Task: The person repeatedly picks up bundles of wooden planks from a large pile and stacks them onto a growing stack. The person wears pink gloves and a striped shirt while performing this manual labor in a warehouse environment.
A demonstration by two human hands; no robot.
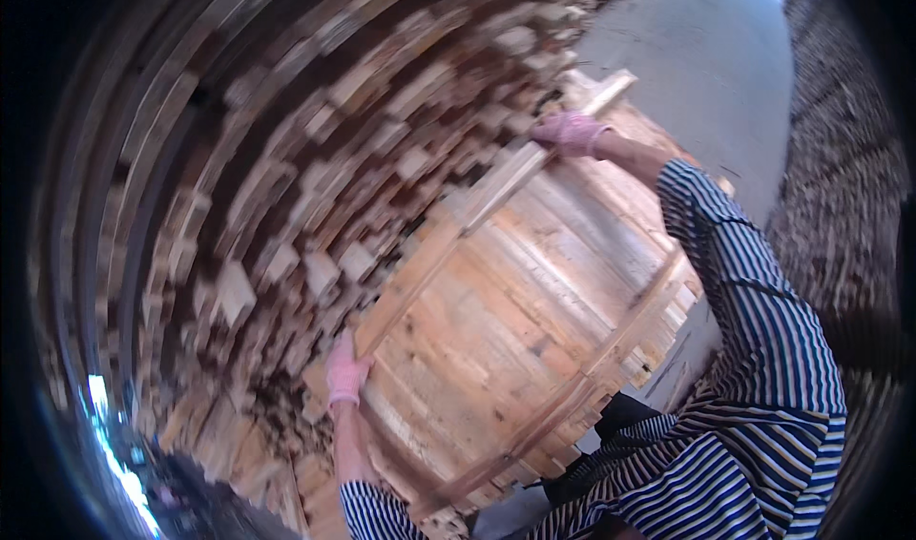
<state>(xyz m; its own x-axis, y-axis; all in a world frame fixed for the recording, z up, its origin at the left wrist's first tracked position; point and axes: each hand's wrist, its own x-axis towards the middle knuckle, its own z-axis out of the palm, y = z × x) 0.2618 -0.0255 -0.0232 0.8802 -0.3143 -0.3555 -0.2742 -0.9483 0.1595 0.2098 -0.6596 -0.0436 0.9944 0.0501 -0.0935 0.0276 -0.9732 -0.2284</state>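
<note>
A broad wooden panel (477,340) of planks side by side, with battens across it, lies tilted in front of my body. My left hand (345,373), in a pink glove, grips its left edge, the thumb toward the plank face. At the far edge my right hand (571,135), also pink-gloved, is closed around a pale wooden strip (506,187) that runs along the panel's top. Whether this strip is fixed to the panel I cannot tell. Motion blurs the view, and the fingertips of both hands are partly hidden.
Tall stacks of sawn wood (305,177), their ends jutting out unevenly, rise close along the left and far side. A grey floor strip (706,72) stretches away at the upper right. Beyond it stands another blurred, ribbed stack (844,158). Loose boards (239,454) lie at the lower left.
</note>
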